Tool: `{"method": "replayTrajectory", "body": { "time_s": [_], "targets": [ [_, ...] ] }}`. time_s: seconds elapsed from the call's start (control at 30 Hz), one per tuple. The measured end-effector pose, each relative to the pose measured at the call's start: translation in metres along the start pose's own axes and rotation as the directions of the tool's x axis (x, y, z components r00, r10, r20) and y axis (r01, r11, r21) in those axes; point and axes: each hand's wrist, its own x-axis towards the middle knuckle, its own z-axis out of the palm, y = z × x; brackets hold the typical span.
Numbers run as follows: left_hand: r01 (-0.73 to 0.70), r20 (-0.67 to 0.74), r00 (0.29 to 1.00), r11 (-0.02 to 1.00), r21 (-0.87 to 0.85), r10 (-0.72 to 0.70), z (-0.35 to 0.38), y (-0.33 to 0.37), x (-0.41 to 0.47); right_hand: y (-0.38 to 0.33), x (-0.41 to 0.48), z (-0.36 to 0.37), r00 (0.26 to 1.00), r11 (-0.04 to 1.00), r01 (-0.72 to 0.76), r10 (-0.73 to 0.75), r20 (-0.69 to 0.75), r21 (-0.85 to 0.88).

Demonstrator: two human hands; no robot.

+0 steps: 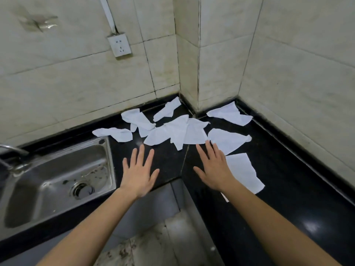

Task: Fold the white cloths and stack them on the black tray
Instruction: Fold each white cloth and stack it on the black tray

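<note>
The shiny metal sink (48,169) is at the lower left of the frame, set into the black counter (278,169). In it are a round drain (81,190) and some dark specks. A tap (13,150) pokes in from the left edge. The white cloths (178,131) lie unfolded and wrinkly on the counter in the middle of the frame, near the wall corner. Some overlap in a heap and others lie alone around it. One flat cloth (244,171) sits lower right, partly under the right arm. Both arms reach up from the bottom of the frame, palms down over the counter. The left hand (139,174) has its fingers straight and spread wide, holding nothing. The right hand (214,169) is spread wide too, with its fingertips at the edge of the cloths. I cannot tell if the hands touch the counter. A wall socket (119,45) is at the upper left.
</note>
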Motion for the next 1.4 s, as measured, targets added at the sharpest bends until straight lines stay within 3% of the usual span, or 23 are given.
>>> {"method": "replayTrajectory", "body": {
  "time_s": [0.13,0.47,0.67,0.83,0.97,1.1,1.23,1.4],
  "targets": [
    [0.043,0.056,0.998,0.999,-0.032,-0.042,0.015,-0.027,0.035,-0.012,0.037,0.013,0.998,0.999,0.008,-0.011,0.061,0.038],
    [-0.005,0.237,0.971,0.999,-0.042,0.015,0.065,-0.133,0.171,-0.084,0.177,0.058,0.973,1.0,0.006,-0.01,0.233,0.017],
    [0.008,0.254,0.967,0.992,-0.127,0.024,0.086,-0.22,0.238,-0.152,0.266,0.08,0.941,0.993,-0.021,-0.02,0.339,0.116],
    [0.081,0.038,0.997,0.92,-0.383,-0.071,0.106,-0.298,0.3,-0.207,0.326,0.112,0.92,0.971,-0.068,-0.028,0.391,0.231],
    [0.134,-0.019,0.987,0.886,-0.443,-0.159,0.121,-0.34,0.353,-0.243,0.363,0.141,0.905,0.97,-0.047,-0.059,0.421,0.237],
    [0.169,0.061,0.985,0.885,-0.433,-0.158,0.14,-0.355,0.387,-0.271,0.383,0.168,0.926,0.988,0.074,-0.118,0.359,0.133],
    [0.175,0.127,0.983,0.86,-0.48,-0.129,0.158,-0.353,0.386,-0.28,0.383,0.186,0.943,0.995,0.101,-0.097,0.32,0.005],
    [0.214,0.13,0.977,0.804,-0.555,-0.171,0.159,-0.333,0.361,-0.264,0.367,0.182,0.908,0.999,0.049,-0.048,0.417,0.01]
  ]
}}
